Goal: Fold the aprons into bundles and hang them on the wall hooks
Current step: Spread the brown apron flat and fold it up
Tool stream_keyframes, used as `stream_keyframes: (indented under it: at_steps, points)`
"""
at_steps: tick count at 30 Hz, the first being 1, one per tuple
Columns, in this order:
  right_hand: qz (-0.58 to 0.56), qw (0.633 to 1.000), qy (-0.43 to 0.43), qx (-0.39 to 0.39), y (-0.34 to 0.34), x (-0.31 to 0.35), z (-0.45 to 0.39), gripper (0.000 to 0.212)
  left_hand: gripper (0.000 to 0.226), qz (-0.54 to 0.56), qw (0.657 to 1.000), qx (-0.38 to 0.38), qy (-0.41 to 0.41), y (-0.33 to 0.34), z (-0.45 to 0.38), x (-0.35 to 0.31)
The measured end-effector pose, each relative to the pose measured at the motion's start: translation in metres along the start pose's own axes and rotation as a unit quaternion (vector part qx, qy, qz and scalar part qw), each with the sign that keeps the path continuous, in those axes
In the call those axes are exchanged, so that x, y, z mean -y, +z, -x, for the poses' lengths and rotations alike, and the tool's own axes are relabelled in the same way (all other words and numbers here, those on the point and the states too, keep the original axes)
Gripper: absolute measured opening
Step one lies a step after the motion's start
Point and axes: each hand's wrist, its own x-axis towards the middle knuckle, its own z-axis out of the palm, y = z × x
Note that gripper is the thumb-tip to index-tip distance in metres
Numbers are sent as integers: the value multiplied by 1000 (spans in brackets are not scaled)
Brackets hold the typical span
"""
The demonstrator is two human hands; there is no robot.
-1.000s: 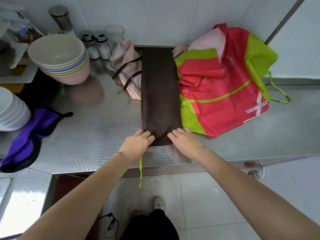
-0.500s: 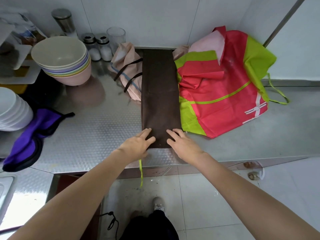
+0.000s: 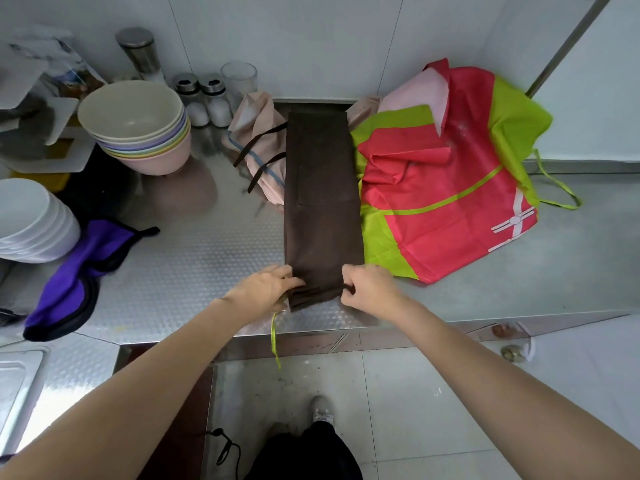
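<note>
A brown apron [image 3: 320, 199], folded into a long narrow strip, lies on the steel counter [image 3: 194, 271] and runs from the wall toward me. My left hand [image 3: 265, 289] pinches its near left corner. My right hand [image 3: 369, 287] grips the near right corner, fingers curled round the cloth. The near end is bunched up between the two hands. A red and lime-green apron [image 3: 446, 188] lies spread to the right, partly under the brown one. A pink apron [image 3: 258, 143] with dark straps is crumpled to the left by the wall.
A stack of pastel bowls [image 3: 138, 126] and white bowls [image 3: 27, 220] stand at the left, with a purple cloth [image 3: 76, 271] below them. Shakers [image 3: 204, 98] and a glass [image 3: 239, 79] line the wall. A green strap [image 3: 275, 337] hangs over the counter's front edge.
Both hands went from lying flat on the brown apron's near end to curling round its corners. The near edge has lifted and bunched slightly.
</note>
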Motion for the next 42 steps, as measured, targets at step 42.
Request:
stream_keyframes:
  at_steps: [42]
  points:
    - [-37,982,185,-8,10,20,-62,38,20,49,946,-270,-174,3,-3,11]
